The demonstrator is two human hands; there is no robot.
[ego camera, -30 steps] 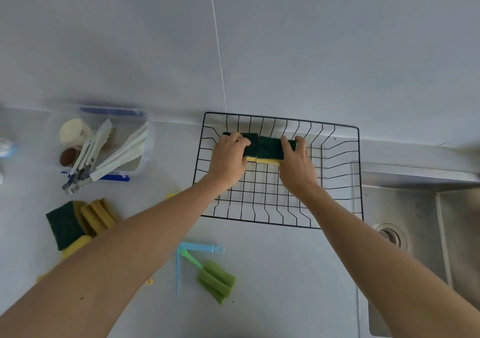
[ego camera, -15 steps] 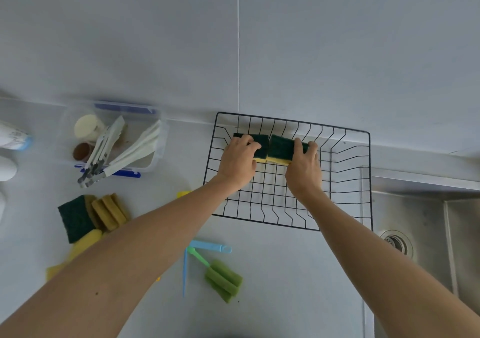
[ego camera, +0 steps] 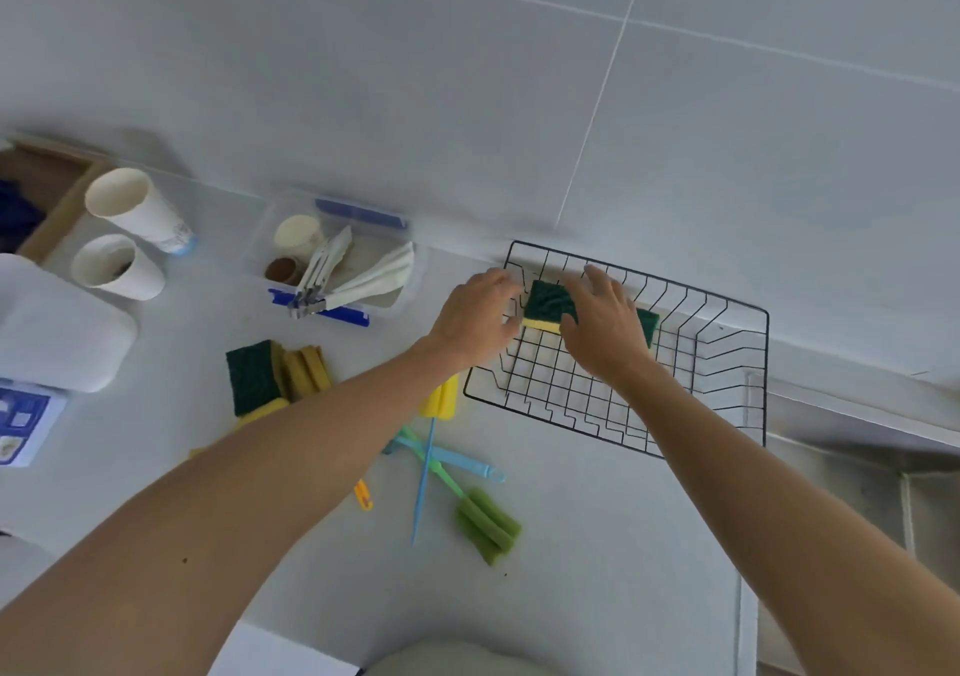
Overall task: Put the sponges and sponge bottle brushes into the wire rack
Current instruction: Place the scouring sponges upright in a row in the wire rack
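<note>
The black wire rack [ego camera: 727, 343] stands on the counter against the wall. Two green-and-yellow sponges lie side by side at its back left: one [ego camera: 548, 301] between my hands, the other [ego camera: 649, 323] mostly under my right hand. My left hand [ego camera: 475, 314] hovers at the rack's left edge beside the first sponge, fingers loosely apart. My right hand [ego camera: 605, 324] lies over the sponges with fingers spread. A pile of sponges [ego camera: 272, 376] sits on the counter to the left. A yellow brush [ego camera: 441, 396], a green brush [ego camera: 488, 519] and a blue brush handle [ego camera: 457, 462] lie in front of the rack.
A clear plastic container [ego camera: 395, 286] with tongs and small cups stands left of the rack. Two paper cups [ego camera: 132, 208] and a white tray [ego camera: 52, 327] are farther left. The steel sink [ego camera: 857, 473] borders the rack on the right.
Both hands have loosened from the two sponges, which now rest in the rack. The view has swung left, so the rack sits further right and more of the left counter shows.
</note>
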